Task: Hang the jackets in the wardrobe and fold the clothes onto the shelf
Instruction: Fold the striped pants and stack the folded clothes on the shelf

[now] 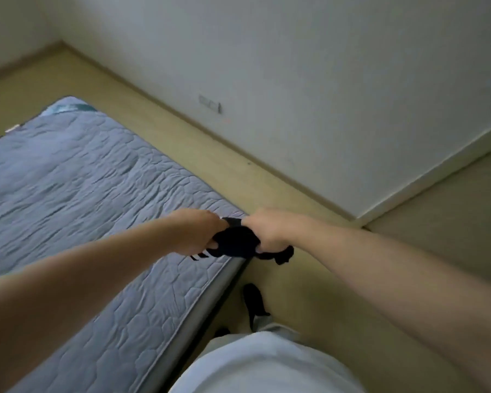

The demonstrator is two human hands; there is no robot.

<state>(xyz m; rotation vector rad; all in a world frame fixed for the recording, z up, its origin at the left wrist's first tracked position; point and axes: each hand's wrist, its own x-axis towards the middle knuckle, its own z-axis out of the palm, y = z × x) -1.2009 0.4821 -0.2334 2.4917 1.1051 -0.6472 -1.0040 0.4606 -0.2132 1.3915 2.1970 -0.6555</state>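
At the bottom of the frame the person's pale top (255, 364) and one dark foot (254, 303) stand on the floor beside the quilted grey mattress (77, 188). Just below mid-frame, over the mattress's near corner, the left hand (200, 232) and right hand (267, 232) each have their fingers curled tight into the small dark garment (237, 242), bunched between them. It sags and trails loose ends, so it looks light, soft and limp; its edges seem the best hold for spreading it to fold.
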